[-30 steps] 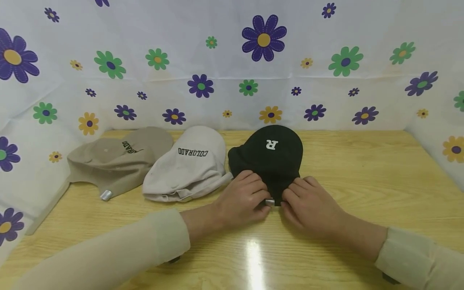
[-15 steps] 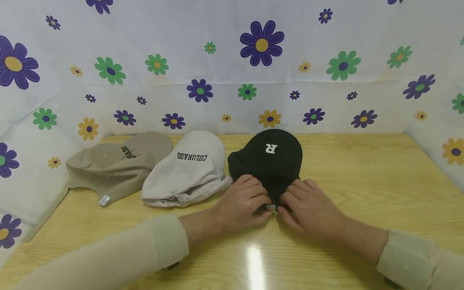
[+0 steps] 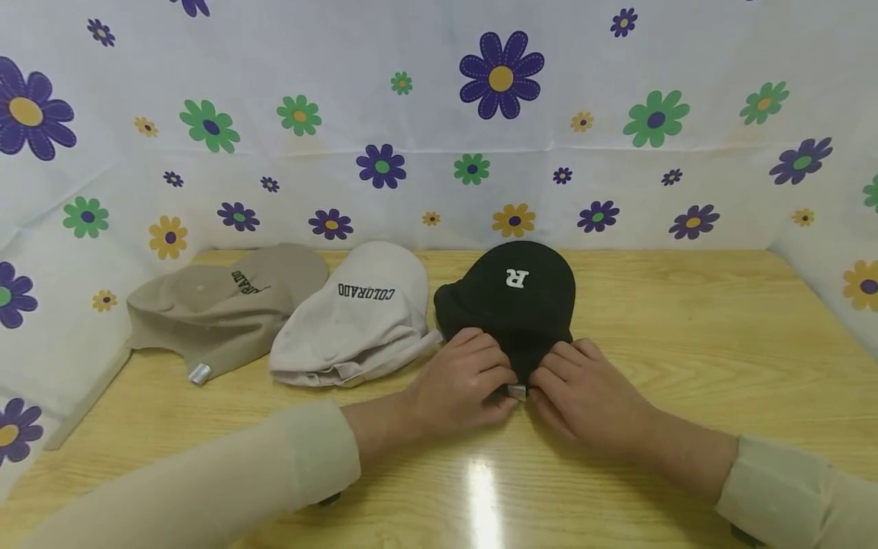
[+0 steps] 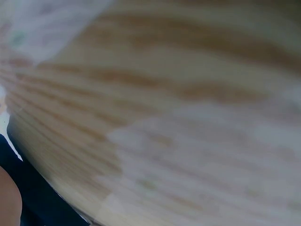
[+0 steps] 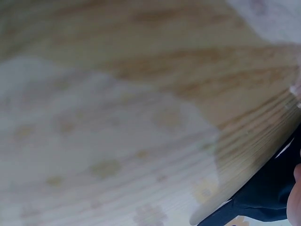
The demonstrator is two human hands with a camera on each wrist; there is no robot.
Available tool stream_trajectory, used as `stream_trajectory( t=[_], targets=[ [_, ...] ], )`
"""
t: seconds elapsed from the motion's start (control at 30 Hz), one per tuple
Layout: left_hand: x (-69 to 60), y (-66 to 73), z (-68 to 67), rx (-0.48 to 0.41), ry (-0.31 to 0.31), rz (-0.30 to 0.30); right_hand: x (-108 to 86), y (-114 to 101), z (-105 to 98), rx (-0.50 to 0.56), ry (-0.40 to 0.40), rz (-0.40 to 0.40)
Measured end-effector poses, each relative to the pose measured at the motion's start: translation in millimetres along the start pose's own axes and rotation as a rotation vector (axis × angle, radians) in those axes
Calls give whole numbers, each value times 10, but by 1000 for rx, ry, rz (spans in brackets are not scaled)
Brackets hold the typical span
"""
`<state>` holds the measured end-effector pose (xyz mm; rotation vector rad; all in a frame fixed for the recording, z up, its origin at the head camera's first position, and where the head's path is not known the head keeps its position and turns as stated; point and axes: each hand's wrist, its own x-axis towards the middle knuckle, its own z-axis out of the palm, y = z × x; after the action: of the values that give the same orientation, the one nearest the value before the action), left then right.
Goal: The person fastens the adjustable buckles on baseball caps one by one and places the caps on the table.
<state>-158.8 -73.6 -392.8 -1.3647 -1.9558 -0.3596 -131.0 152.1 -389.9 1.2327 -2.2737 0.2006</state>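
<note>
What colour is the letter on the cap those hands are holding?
The letter R is white, on a black cap; the head view shows it best.

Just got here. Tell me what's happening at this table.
A person is handling a black cap with a white letter R on it: the left hand and right hand grip its near edge, with a small silver clasp showing between them. The cap lies on the wooden table, brim away from the person. To its left lie a pale cap reading COLORADO and, farther left, a brown cap; neither is in hand.
</note>
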Motion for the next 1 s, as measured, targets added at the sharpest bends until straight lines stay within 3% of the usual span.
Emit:
stream_trajectory(
  t=[1.0],
  targets=[
    [16,-15,-25,4,1,-12,-6,24,-41,8,-12,34]
  ],
)
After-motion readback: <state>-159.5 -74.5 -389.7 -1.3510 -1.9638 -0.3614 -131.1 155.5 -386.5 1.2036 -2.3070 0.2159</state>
